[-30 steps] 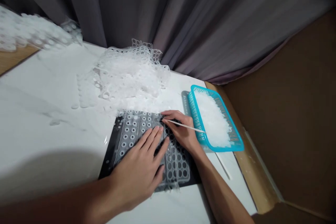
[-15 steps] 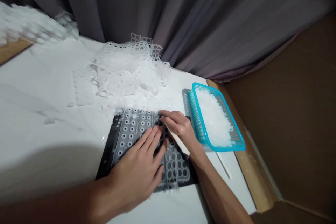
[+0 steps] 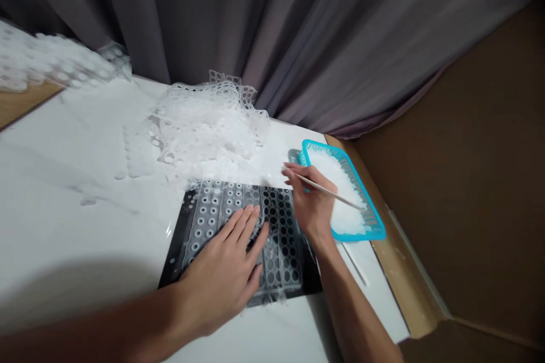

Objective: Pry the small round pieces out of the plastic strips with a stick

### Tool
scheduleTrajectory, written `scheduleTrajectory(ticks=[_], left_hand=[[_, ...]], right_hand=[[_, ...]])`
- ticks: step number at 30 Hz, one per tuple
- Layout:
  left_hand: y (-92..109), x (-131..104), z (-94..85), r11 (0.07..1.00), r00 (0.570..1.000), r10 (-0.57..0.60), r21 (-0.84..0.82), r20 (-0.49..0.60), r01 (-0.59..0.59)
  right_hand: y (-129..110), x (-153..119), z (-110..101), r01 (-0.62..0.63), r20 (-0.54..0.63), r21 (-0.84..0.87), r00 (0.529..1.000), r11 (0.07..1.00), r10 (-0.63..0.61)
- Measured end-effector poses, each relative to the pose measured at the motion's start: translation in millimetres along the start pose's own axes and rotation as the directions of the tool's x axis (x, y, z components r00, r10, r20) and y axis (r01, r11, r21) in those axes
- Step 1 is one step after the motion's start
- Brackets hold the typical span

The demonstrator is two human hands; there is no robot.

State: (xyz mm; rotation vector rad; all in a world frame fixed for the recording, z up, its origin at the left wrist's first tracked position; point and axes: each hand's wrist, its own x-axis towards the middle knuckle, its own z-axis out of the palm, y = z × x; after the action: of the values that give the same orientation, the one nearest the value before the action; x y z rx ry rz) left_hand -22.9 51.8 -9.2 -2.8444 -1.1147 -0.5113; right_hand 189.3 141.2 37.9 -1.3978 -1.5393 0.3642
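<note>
Now left hand (image 3: 221,278) flat, fingers spread, pinning sheet (image 3: 238,232) on black mat (image 3: 179,249). Right hand (image 3: 310,204) pinches stick (image 3: 327,190), just right of sheet's far corner, beside basket (image 3: 374,232). Right hand nearer basket.

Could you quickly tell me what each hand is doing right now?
Left hand: open, flat on the perforated sheet.
Right hand: closed on a thin stick.

One view only — worn on the head, looking forward and steeply down, close over the white surface (image 3: 63,193). Both forearms enter from the bottom edge; a curtain (image 3: 272,28) fills the top of the frame.
</note>
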Motion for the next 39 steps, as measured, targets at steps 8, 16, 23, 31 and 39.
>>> scheduleTrajectory(ticks=[8, 16, 23, 31, 39], left_hand=[[0.6, -2.9, 2.3, 0.999, 1.0, -0.018, -0.05, 0.021, 0.019], [0.7, -0.5, -0.8, 0.999, 0.999, -0.02, -0.042, 0.033, 0.022], [1.1, -0.6, 0.0, 1.0, 1.0, -0.021, -0.011, 0.014, 0.021], [0.9, 0.1, -1.5, 1.0, 1.0, -0.004, 0.002, -0.016, 0.004], [1.4, 1.8, -1.3, 1.0, 1.0, -0.009, -0.001, 0.005, 0.009]], right_hand=[[0.0, 16.6, -78.1, -0.012, -0.108, -0.402, 0.994, 0.915, -0.034], [3.2, -0.2, 7.1, 0.138, 0.407, 0.041, 0.902, 0.99, -0.143], [26.7, -10.2, 29.9, 0.152, 0.472, 0.084, 0.865, 0.985, -0.173], [36.2, -9.6, 25.8, 0.217, 0.521, 0.115, 0.817, 0.969, -0.245], [32.9, -5.8, 27.3, 0.249, 0.532, 0.128, 0.8, 0.96, -0.278]])
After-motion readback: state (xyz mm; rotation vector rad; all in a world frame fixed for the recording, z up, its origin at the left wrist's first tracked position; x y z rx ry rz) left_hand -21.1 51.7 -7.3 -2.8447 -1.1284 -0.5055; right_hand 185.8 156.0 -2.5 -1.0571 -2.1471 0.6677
